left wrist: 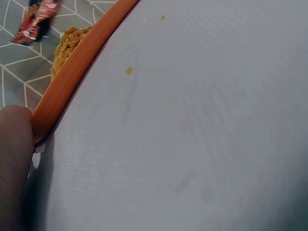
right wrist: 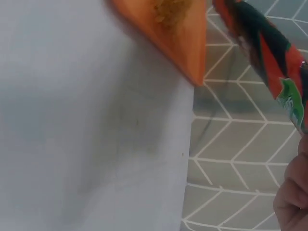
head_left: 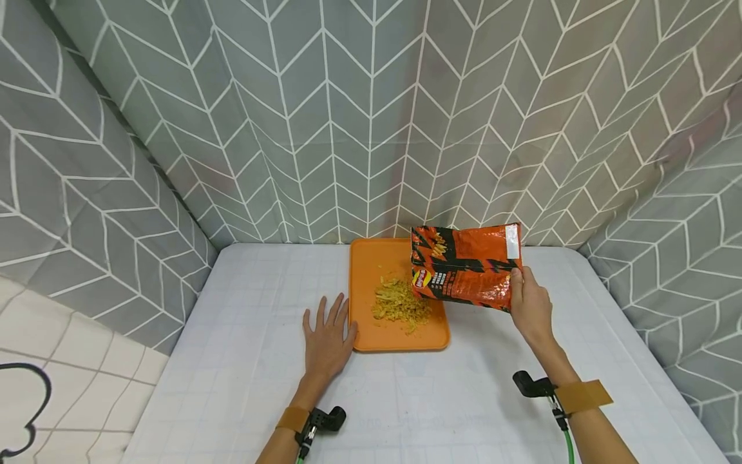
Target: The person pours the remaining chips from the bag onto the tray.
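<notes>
My right hand (head_left: 531, 309) grips a red and black Lay's chip bag (head_left: 469, 267) by its lower right corner, thumb on the near face. The bag is tilted, its left end over an orange tray (head_left: 362, 270). On the tray lies a heap of yellow chip pieces (head_left: 400, 303), partly covered by the bag in the head view. My left hand (head_left: 328, 341) lies on the table with its fingers spread, the thumb touching the tray's left edge. From the left wrist, the thumb (left wrist: 14, 159) shows against the tray's rim (left wrist: 72, 86). The bag's opening is hidden.
A white cloth-covered table (head_left: 261, 309) carries the tray near its far edge. Grey curtains (head_left: 371, 129) with white chevrons stand behind and at both sides. Small yellow crumbs (left wrist: 129, 70) lie on the cloth. Wrist cameras (head_left: 330, 419) with green cables are strapped to both forearms.
</notes>
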A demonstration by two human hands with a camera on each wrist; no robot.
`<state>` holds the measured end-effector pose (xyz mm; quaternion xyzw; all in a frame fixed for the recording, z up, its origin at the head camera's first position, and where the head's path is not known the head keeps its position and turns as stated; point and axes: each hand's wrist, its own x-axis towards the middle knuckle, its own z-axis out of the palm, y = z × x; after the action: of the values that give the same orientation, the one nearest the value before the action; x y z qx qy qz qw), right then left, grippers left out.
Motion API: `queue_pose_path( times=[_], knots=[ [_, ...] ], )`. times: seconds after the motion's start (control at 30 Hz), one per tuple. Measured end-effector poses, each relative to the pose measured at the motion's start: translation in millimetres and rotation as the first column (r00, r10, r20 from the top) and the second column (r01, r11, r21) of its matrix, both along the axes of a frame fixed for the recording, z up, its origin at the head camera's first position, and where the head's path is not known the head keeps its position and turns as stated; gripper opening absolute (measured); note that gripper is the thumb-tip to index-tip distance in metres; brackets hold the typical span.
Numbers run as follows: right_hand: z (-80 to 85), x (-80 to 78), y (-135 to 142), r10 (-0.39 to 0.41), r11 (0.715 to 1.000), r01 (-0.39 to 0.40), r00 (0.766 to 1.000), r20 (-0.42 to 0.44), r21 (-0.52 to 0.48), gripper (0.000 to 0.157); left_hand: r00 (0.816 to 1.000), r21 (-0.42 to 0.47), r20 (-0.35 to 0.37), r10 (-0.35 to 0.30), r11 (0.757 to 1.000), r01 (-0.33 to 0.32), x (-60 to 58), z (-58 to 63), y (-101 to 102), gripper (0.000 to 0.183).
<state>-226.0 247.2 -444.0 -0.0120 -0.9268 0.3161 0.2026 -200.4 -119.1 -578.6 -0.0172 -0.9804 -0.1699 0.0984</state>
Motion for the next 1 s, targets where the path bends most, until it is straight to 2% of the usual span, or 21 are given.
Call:
queue_pose_path(
  times=[0.07,0.13,0.33,0.43,0.5,0.6,0.7,0.77,0.9,1.0],
  knots=[
    [0.1,0.3,0.1,0.002,0.996,0.000,1.000,0.027,-0.087,0.048,1.000,-0.002,0.012,0.001,1.000,-0.001,0.4,0.6,0.3,0.062],
    [-0.6,-0.5,0.7,0.011,0.992,-0.007,0.999,0.037,-0.123,0.050,1.000,-0.004,0.006,0.003,1.000,-0.003,0.7,1.3,0.5,0.062],
    [-4.6,0.3,3.0,0.015,0.999,-0.014,0.999,-0.032,0.029,0.040,1.000,-0.010,0.000,0.001,1.000,-0.001,1.4,2.2,1.5,0.062],
    [-4.8,1.0,3.2,-0.009,0.999,0.008,0.999,-0.036,-0.040,0.043,1.000,-0.019,0.010,0.002,1.000,-0.002,1.3,1.8,1.8,0.062],
    [-5.7,0.7,3.0,-0.016,0.997,0.011,0.998,-0.068,-0.074,0.044,1.000,-0.018,0.003,0.003,1.000,-0.003,1.1,1.7,2.0,0.063],
    [-7.8,0.7,3.0,0.035,0.999,-0.029,0.988,-0.150,0.041,0.039,1.000,-0.009,-0.002,0.003,1.000,-0.003,1.2,2.4,2.6,0.062],
    [-9.5,-0.5,2.6,0.089,0.983,-0.047,0.967,-0.239,0.177,0.036,1.000,-0.015,0.003,0.003,1.000,-0.003,1.1,2.8,2.8,0.062],
    [-9.0,-1.1,1.5,0.080,0.985,-0.038,0.963,-0.258,0.167,0.039,1.000,-0.023,0.010,0.003,1.000,-0.003,1.0,2.6,2.6,0.063],
    [-8.2,-1.9,-1.2,0.014,0.999,0.000,0.958,-0.287,0.047,0.042,1.000,-0.029,0.012,0.005,1.000,-0.005,0.9,2.4,2.5,0.063],
    [-8.9,-1.7,-1.3,0.066,0.989,-0.016,0.937,-0.344,0.146,0.041,1.000,-0.028,0.013,0.004,1.000,-0.004,0.9,2.5,2.4,0.063]
  ],
)
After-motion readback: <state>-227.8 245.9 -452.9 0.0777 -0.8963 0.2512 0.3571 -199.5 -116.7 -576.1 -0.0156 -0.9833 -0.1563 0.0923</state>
